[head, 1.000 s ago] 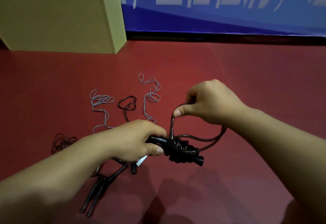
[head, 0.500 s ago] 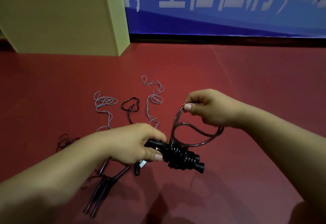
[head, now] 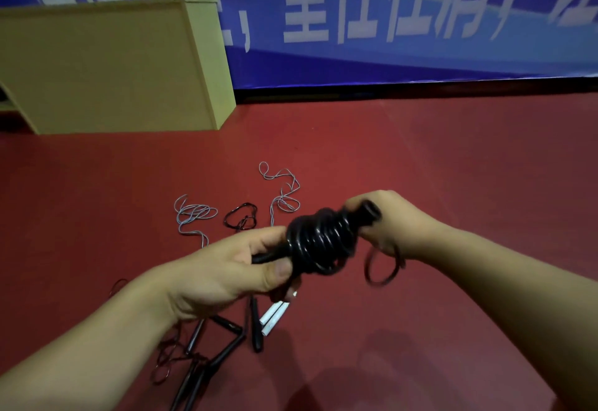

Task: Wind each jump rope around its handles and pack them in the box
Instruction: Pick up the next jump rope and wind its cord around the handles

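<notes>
While the bundle of glossy black plastic jump rope wound around its black handles [head: 318, 242] sits at the centre of the frame, it is held off the red floor [head: 420, 168] between both hands. The left hand [head: 226, 274] grips the lower-left end of the handles, thumb and fingers curled round them just beside the coils. The right hand [head: 385, 219] closes on the upper-right end of the handles, and a last loose loop of dark rope [head: 382, 265] hangs below it, blurred, so exactly which fingers pinch the loop cannot be told.

Its long axis runs from lower left to upper right, left hand at one end and right hand at the other, with the coils between them. Finishing the winding probably turns on carrying that free loop round this axis, and the right hand is the nearer one to it.

Several unwound ropes lie on the floor: thin grey cords [head: 194, 216] and a thin black cord [head: 241, 218] above the left hand, black stick handles [head: 223, 352] and a white pair of handles [head: 273, 316] below it. A tan cardboard-coloured box [head: 106, 67] stands at the upper left of the frame, well apart from the hands.
</notes>
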`<state>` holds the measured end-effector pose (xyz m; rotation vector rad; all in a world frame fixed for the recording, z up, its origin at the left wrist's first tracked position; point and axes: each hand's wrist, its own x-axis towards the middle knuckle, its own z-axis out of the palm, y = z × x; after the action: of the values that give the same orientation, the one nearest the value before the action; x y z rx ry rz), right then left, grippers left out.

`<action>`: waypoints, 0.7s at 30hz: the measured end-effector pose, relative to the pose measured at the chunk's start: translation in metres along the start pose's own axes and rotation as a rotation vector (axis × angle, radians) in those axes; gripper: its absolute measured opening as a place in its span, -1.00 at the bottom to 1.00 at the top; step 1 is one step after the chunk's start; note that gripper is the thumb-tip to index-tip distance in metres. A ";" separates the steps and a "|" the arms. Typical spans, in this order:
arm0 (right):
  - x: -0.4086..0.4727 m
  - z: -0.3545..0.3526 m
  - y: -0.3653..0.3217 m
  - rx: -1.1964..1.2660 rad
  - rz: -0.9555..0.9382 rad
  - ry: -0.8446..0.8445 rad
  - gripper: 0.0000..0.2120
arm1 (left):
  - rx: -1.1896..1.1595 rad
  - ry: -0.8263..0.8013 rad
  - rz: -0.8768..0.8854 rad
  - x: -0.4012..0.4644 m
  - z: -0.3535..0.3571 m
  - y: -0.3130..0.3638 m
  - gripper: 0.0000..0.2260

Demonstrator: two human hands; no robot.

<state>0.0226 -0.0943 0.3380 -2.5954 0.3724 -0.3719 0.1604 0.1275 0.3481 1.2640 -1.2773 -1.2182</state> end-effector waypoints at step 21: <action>-0.017 0.022 -0.066 -0.181 -0.074 -0.340 -0.65 | -0.119 0.817 -0.308 0.016 -0.002 -0.007 -0.81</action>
<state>0.0271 -0.0237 0.3491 -2.7875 0.1981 0.0859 0.1627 0.1113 0.3407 1.6640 -0.4224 -0.8044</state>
